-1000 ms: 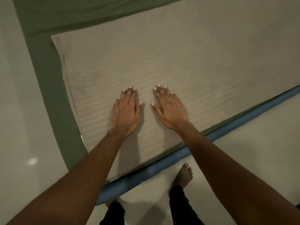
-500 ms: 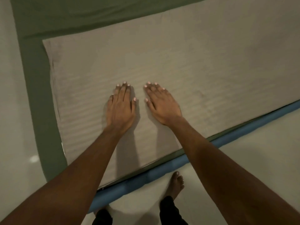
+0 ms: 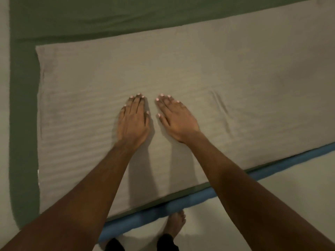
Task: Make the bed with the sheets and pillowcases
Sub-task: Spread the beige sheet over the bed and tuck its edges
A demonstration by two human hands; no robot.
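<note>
Right of the flat right hand (image 3: pixel 178 122), a wrinkle (image 3: pixel 221 106) is crossing the tan sheet (image 3: pixel 90 78); the left hand (image 3: pixel 133 122) is pressing flat, farther off.

A bare foot (image 3: pixel 175 224), dark trouser cuff (image 3: pixel 167 244) at its ankle, stands on the pale floor (image 3: pixel 272 205).

Black trousers (image 3: pixel 167 242), bare foot (image 3: pixel 176 222)

dim, warm light | soft focus | forearm shadows fall toward viewer | edges bowed
</note>
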